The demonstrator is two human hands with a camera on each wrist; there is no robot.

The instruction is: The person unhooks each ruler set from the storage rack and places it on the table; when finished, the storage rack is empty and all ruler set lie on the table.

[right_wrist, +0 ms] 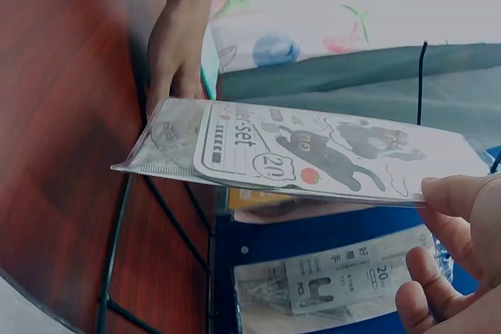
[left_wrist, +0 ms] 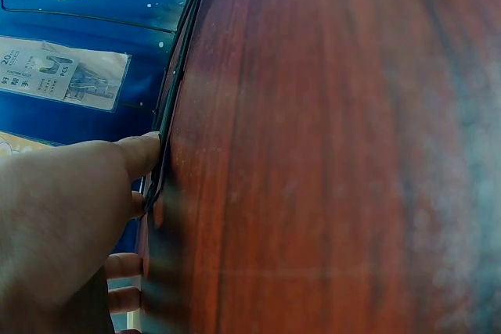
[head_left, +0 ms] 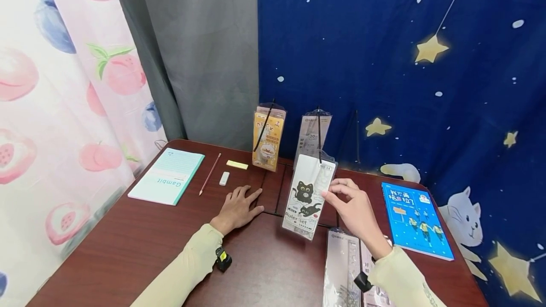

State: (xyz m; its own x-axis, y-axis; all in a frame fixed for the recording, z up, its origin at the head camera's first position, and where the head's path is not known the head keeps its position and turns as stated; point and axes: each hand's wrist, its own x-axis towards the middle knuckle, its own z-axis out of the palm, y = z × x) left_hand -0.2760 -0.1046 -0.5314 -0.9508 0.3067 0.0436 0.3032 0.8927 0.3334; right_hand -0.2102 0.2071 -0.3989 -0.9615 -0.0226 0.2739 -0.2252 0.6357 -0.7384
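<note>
My right hand (head_left: 351,205) pinches the right edge of a clear-sleeved ruler set (head_left: 304,195) printed with black cats. The set hangs tilted in front of the black wire rack (head_left: 357,136), its top at the tip of the middle hook. In the right wrist view, thumb and forefinger hold the ruler set (right_wrist: 337,150) by its edge. My left hand (head_left: 239,207) rests with spread fingers at the rack's base; the left wrist view has its thumb against the black wire (left_wrist: 174,87). Behind the ruler set hangs a pinkish-grey packet (head_left: 313,129).
A yellow duck packet (head_left: 268,141) hangs on the left hook. More clear packets (head_left: 339,269) lie at the front right, partly under my right forearm. A blue book (head_left: 418,221) lies right; a notebook (head_left: 168,176), pencil (head_left: 210,174), white eraser (head_left: 224,178) and yellow strip (head_left: 237,164) lie left.
</note>
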